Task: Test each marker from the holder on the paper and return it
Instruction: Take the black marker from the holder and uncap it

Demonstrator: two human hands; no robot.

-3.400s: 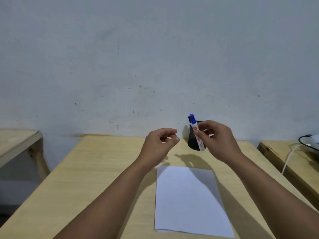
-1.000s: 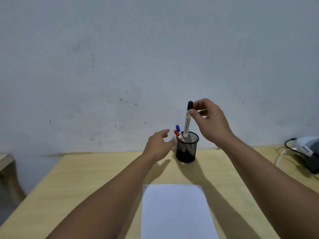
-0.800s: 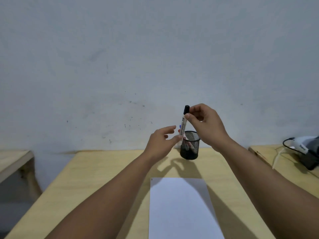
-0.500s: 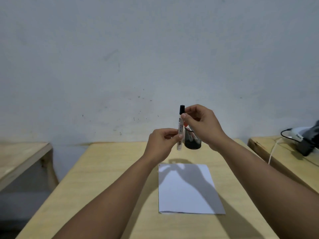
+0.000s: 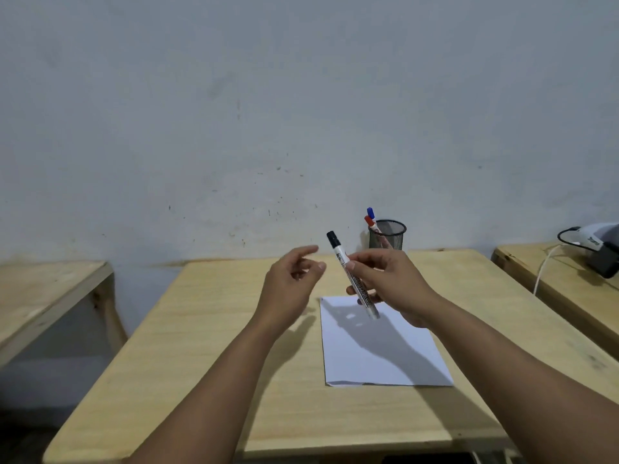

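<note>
Fingers (image 5: pixel 360 266) of the right hand (image 5: pixel 388 283) grasp the black-capped marker (image 5: pixel 354 277) mid-barrel, cap tilted up and away, now lowered over the paper (image 5: pixel 378 356). Beside them, the left hand (image 5: pixel 291 283), which half a second ago pinched the barrel, has let go and hangs loosely curled, short of the cap. Uncapping looks next. Beyond the fingers, the holder (image 5: pixel 388 235) keeps the red marker (image 5: pixel 371 224) and blue marker (image 5: pixel 369 212) on the desk (image 5: pixel 207 329).

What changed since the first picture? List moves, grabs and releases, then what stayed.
The right hand put the blue marker back in the holder, pulled out the black marker and brought it over the paper. The left hand touched it briefly, then let go. Paper and red marker stayed put.
</note>
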